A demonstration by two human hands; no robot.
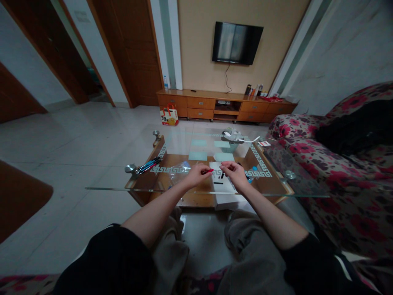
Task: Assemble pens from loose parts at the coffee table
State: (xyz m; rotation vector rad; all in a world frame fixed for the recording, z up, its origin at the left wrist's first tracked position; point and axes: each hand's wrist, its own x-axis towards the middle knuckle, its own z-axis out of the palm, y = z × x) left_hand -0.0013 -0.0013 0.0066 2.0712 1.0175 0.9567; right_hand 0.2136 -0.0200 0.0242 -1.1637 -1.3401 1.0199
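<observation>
Knees (245,241) close below. Left hand (196,175) pinches red pen part (209,171) over glass worktop (276,180). Right hand (233,172) curled shut, just beside, grip unclear. White paper (216,180) under hands. Pens (149,165) left. Flowery sofa (337,196) right.

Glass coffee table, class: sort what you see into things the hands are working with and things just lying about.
In use:
- left hand holding a red pen part
- right hand over the white paper
- small black parts on it

Lying about:
- bundle of pens
- clear plastic bag
- small basket
- red-and-white card
</observation>
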